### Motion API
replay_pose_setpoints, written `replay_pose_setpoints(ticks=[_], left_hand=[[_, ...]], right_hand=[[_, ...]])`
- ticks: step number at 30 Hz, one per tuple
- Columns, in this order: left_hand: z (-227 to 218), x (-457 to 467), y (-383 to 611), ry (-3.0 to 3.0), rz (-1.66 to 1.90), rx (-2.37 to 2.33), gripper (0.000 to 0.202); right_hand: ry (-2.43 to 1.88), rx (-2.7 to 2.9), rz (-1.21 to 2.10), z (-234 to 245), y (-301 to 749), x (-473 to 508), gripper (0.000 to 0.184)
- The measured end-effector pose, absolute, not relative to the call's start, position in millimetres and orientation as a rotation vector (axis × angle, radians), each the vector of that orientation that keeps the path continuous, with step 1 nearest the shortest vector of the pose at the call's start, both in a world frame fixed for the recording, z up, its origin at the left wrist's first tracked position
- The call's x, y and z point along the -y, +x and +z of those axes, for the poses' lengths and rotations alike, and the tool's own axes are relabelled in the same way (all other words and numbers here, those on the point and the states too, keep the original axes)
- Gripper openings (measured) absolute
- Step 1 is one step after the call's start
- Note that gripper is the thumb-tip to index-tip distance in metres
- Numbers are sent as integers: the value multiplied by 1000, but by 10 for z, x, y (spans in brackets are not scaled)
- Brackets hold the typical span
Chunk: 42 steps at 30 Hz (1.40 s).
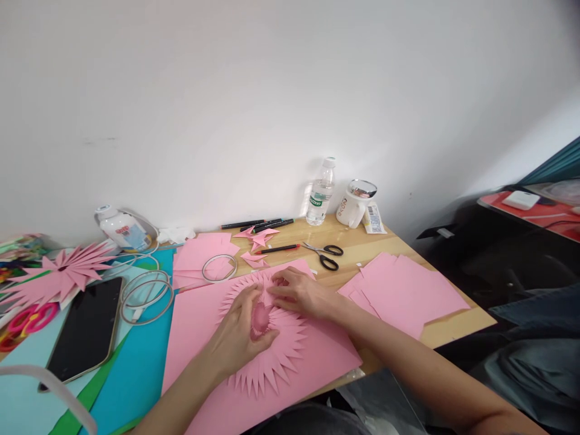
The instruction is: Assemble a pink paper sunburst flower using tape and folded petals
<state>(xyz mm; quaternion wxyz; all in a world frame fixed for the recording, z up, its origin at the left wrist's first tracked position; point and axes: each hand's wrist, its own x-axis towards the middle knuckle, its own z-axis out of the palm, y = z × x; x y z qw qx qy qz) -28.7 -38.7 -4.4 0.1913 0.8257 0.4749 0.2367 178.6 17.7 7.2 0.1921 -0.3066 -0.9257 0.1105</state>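
A pink paper flower made of many pointed petals lies flat on a large pink sheet on the wooden table. My left hand rests on the flower's middle, fingers curled round a small rolled pink piece at its centre. My right hand lies on the flower's upper edge, fingers pressed down on the petals beside the left hand.
Black-handled scissors, several markers, a water bottle and a white mug stand at the back. Pink sheets lie right, metal rings and a tablet left, with another pink flower.
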Motion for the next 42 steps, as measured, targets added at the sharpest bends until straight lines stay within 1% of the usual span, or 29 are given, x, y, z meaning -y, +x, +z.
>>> replay_pose_setpoints(ticks=[11,14,17,21,25,34,35,39,42], left_hand=[[-79,383,-289,2375,711,-1329,61],[-80,369,-296,2444,670,-1323,58],[-76,354,-299,2552,632,-1302,53],[-53,348,-287,2669,631,-1282,45],[-39,351,-282,2700,678,-1261,41],[-40,354,-281,2722,777,-1209,45],[-33,353,-281,2722,773,-1202,43],[-19,349,-285,2698,752,-1197,35],[-21,349,-283,2689,741,-1216,36]], right_hand=[[-933,2609,236,63,1707,-148,15],[-939,2575,274,51,1702,-154,14],[-930,2502,385,28,1726,-187,12],[-893,2349,521,-17,1809,-241,20],[-887,2237,521,-49,1923,-249,23],[-856,2421,735,21,2015,-250,23],[-857,2433,752,32,2015,-249,25],[-866,2442,789,33,2005,-229,44],[-884,2396,771,9,1987,-208,45]])
